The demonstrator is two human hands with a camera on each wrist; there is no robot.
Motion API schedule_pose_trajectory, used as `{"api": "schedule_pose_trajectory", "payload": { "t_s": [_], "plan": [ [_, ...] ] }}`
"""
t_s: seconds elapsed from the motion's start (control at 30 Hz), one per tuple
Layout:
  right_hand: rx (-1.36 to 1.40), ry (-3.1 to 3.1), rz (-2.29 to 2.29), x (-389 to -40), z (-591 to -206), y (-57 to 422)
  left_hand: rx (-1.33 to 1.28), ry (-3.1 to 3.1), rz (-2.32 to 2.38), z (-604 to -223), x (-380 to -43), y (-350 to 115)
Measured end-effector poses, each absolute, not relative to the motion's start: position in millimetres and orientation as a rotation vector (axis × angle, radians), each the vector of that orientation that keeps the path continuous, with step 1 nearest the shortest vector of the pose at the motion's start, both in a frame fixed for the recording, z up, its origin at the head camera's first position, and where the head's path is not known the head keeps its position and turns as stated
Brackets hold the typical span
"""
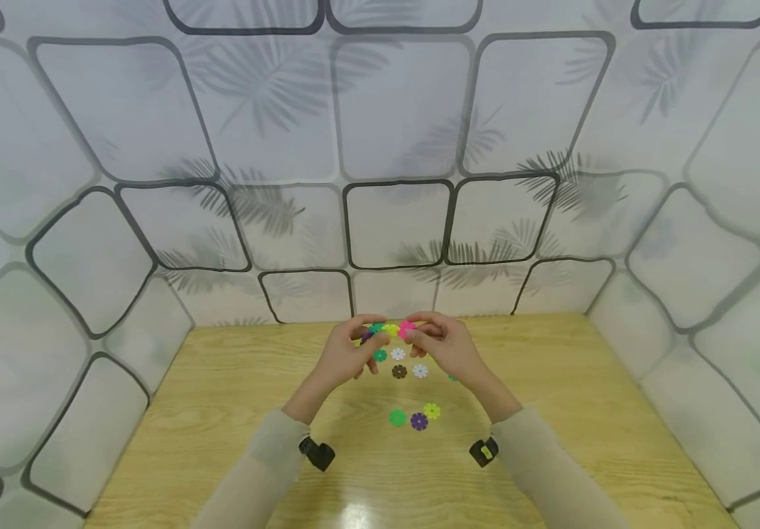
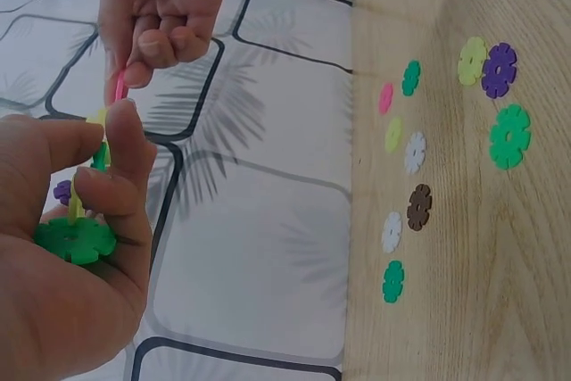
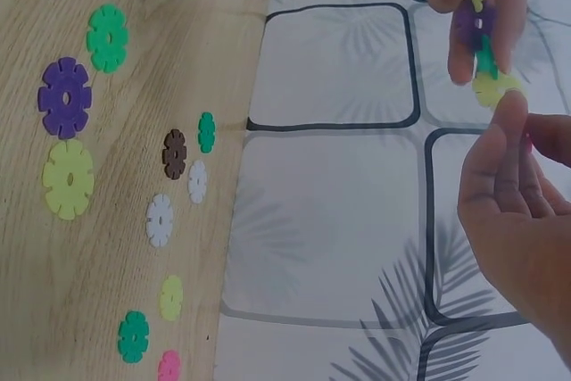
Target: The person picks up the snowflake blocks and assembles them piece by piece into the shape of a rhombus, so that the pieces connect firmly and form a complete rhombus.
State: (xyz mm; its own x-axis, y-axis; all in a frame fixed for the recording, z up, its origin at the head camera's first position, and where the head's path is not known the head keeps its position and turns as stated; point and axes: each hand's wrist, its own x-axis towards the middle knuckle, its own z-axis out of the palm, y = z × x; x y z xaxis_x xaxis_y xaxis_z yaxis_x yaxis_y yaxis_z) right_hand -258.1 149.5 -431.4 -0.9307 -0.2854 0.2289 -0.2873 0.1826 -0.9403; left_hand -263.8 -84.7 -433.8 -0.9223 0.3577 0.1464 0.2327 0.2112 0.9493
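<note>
Above the table's far edge, my left hand (image 1: 345, 351) grips a chain of interlocking snowflake discs. A green disc (image 2: 76, 240) lies at its palm end, with yellow, purple and green ones further along. The chain's outer end is a yellow disc (image 3: 489, 90), beyond the left fingertips. My right hand (image 1: 449, 349) pinches a pink snowflake disc (image 1: 406, 329) between thumb and fingers. In the head view the pink disc meets the yellow one edge to edge; whether their slots are joined I cannot tell. Fingers mostly cover the pink disc in the right wrist view.
On the wooden table (image 1: 234, 411) several loose discs lie flat. Nearest me are a green (image 1: 398, 418), a purple (image 1: 419, 421) and a yellow disc (image 1: 432, 411). Farther back lie a brown disc (image 1: 399, 372) and white discs (image 1: 420, 371). Patterned walls (image 1: 400, 228) enclose the table's back and sides.
</note>
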Motion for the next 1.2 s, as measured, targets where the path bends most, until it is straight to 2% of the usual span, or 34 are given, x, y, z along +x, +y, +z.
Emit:
{"api": "schedule_pose_trajectory", "payload": {
  "t_s": [0.43, 0.67, 1.2],
  "plan": [
    [0.630, -2.345, 1.897, -257, -432, 141, 0.529, 2.356, 1.916, -434, -263, -83],
    [0.563, -2.354, 1.912, -255, -434, 134, 0.489, 2.370, 1.921, -436, -260, -82],
    [0.489, -2.439, 1.926, -252, -437, 145, 0.559, 2.286, 1.811, -436, -258, -82]
  ]
}}
